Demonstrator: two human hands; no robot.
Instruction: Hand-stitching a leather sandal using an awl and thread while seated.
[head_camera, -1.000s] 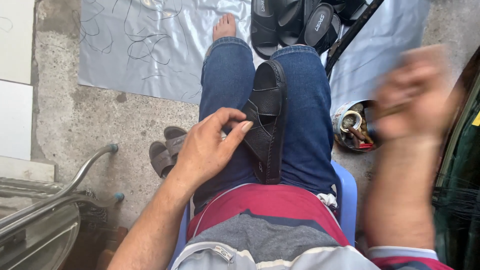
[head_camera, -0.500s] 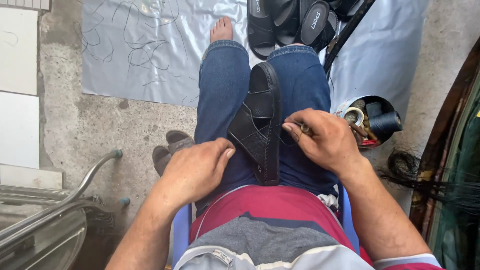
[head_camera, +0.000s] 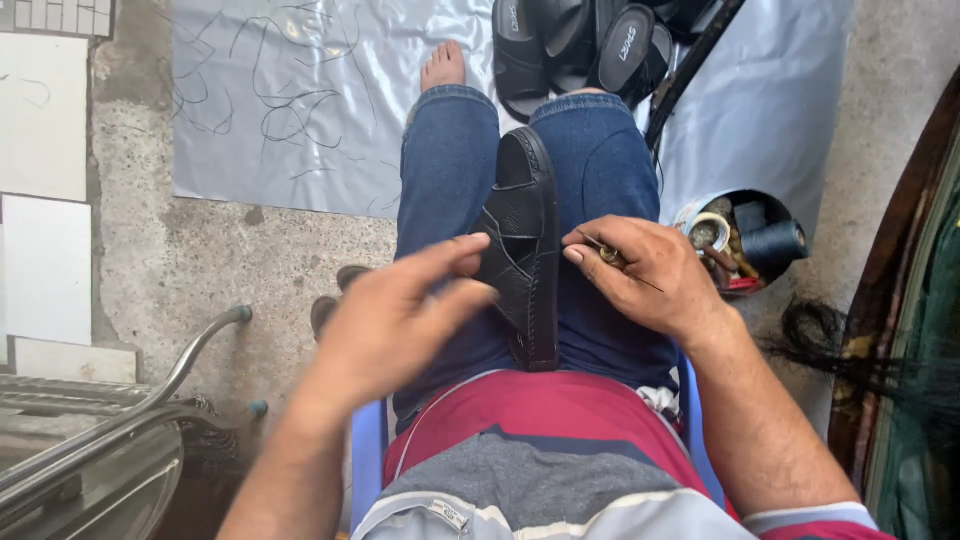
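A black sandal (head_camera: 525, 250) stands on edge between my thighs, sole to the right, on my blue jeans (head_camera: 450, 180). My left hand (head_camera: 400, 320) hovers at the sandal's left side, fingers spread and slightly blurred, fingertips near the strap. My right hand (head_camera: 645, 275) rests on my right thigh beside the sole, pinching a thin awl-like needle (head_camera: 610, 256) between thumb and forefinger, its tip pointing right.
More black sandals (head_camera: 575, 45) lie on a grey plastic sheet (head_camera: 300, 100) ahead. A round tin of thread spools and tools (head_camera: 745, 240) sits at my right. A metal frame (head_camera: 150, 400) stands at lower left. I sit on a blue plastic stool (head_camera: 365, 450).
My right hand came down from the raised blurred position to the sandal's sole, holding the needle. My left hand lifted off the sandal and opened its fingers.
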